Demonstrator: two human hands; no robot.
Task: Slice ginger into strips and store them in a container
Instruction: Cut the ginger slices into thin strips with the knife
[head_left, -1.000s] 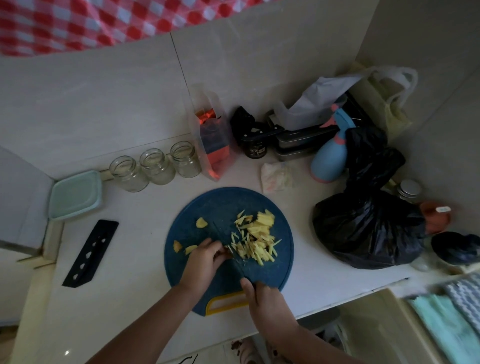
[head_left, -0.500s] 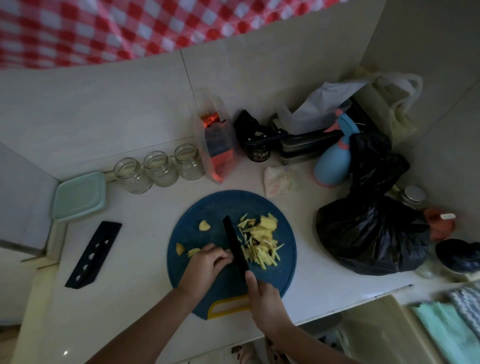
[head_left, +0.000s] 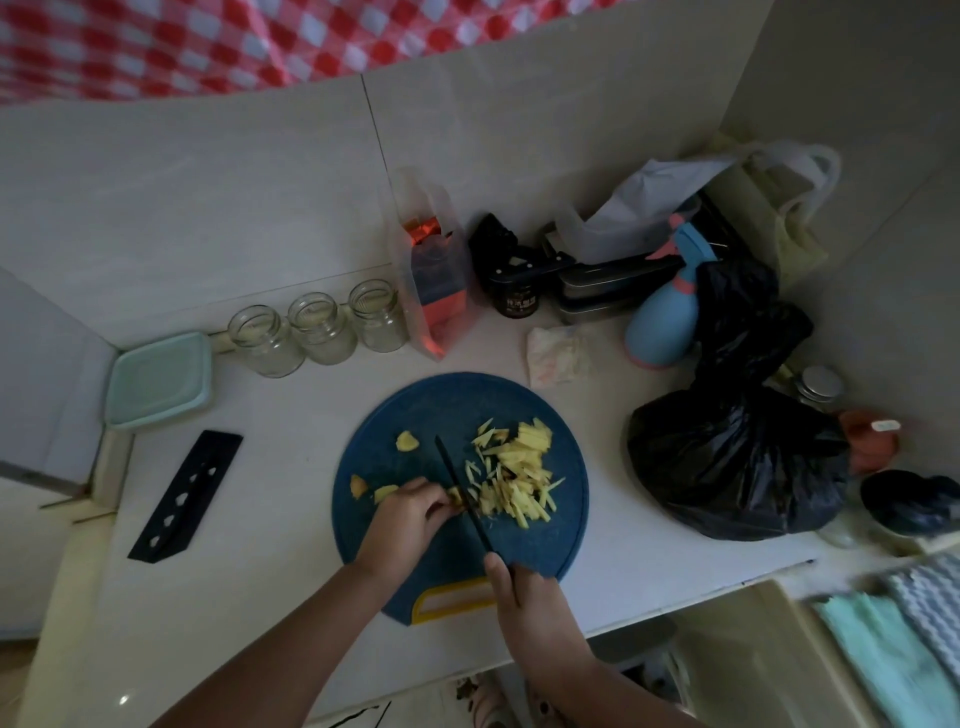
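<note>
left grip (head_left: 410, 512) pinches the yellow ginger chunk (head_left: 456, 497) steady so the right grip (head_left: 524, 597), curled round the black knife (head_left: 460, 486), can slice.

My widest open lane is the bare bench (head_left: 291, 467) left of the cutting board (head_left: 415, 415), as far as the knife cover (head_left: 187, 493) lying near the left edge. The back edge is walled by a box (head_left: 158, 379), three jars (head_left: 319, 332) and a clear tub (head_left: 434, 291). Toward the right edge a black bag (head_left: 727, 467) sits just beside the board, with a spray bottle (head_left: 660, 322) behind it.
</note>
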